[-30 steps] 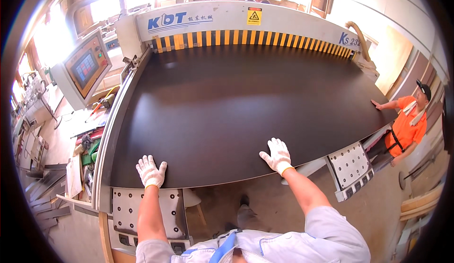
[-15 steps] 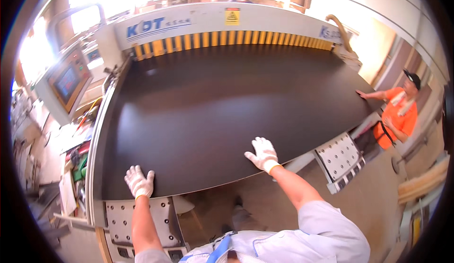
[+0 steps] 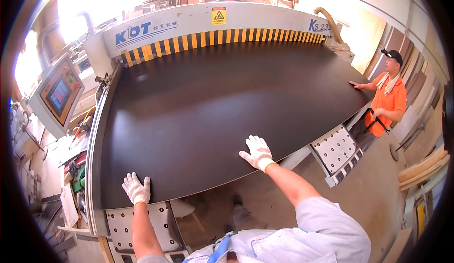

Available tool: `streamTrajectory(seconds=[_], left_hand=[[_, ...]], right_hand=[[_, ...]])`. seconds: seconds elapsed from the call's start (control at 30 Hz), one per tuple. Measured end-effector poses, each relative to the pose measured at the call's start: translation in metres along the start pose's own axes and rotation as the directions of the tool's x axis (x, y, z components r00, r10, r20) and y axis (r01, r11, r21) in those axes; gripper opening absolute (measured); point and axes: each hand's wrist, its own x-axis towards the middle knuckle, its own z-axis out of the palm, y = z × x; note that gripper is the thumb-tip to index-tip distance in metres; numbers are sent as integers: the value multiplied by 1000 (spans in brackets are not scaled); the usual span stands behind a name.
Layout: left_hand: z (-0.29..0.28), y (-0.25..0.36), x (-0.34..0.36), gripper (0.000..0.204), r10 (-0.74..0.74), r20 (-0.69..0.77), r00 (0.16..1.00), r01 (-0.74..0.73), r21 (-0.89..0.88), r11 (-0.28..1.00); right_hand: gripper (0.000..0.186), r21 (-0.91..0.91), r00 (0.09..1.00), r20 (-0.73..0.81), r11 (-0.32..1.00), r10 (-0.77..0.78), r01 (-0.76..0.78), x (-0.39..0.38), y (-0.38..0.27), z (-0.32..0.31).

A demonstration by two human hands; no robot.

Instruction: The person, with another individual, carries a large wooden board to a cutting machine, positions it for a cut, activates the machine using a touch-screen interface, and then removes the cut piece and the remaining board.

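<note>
head-worn fisheye view, downward across dark panel

panel: dark brown | guard strip: yellow-black stripes | gloves: white, yellow-edged | co-worker's shirt: orange

Left hand gloved, palm down, thumb spread, lower left of frame, right hand gloved, palm down, thumb spread, lower centre, both forearms bare, extended forward.

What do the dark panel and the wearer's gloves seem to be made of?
Dark panel: probably laminate-faced board, smooth and satin, judging by its soft sheen; its core can't be told.
Gloves: likely knitted fabric, matte off-white, judging by their soft look and yellow-edged cuffs.
</note>
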Motion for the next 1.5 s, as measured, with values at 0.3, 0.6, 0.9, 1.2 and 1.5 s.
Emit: streamTrajectory(seconds=[0.3,0.6,0.9,1.2,1.5], left_hand=[[5,-11,0,94,-3,-57,998,2,-18,1000],[-6,9,1,99,81,-88,993,-83,-19,996],[1,-11,-1,100,24,-35,999,-24,6,1000],[-1,-3,-2,99,0,-50,999,-1,-9,1000],[6,68,-30,95,-9,-64,998,10,8,1000]], right_hand=[[89,8,1000,-20,1000,-24,24,5,-6,4],[86,60,999,-37,998,32,-29,-6,10,-1],[84,29,998,-45,999,-39,40,6,-1,15],[86,19,999,-27,999,-31,31,3,2,8],[90,76,996,39,994,-78,75,3,8,5]])
